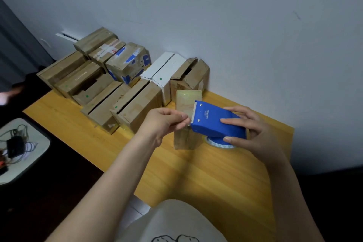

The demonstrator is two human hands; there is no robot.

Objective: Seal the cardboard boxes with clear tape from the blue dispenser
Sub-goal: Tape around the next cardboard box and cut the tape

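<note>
R hand [253, 133] grips dispenser [217, 122], L hand [163, 122] pinches tape end; box [187, 116] beneath w/ tape not yet laid; approx. ten boxes [125, 92] beyond L unsealed.

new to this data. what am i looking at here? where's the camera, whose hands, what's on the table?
There is no robot here. A person wears one wide-angle camera on the head, looking forward and down, so the two bare arms reaching in from the bottom are the wearer's own. The right hand holds a blue tape dispenser. The left hand pinches at its toothed edge, apparently the end of the clear tape, which is too faint to make out. Just beneath them a small taped box stands on the yellow wooden table. Against the wall sits a cluster of cardboard boxes, one white box among them; several have open flaps or gaps.
</note>
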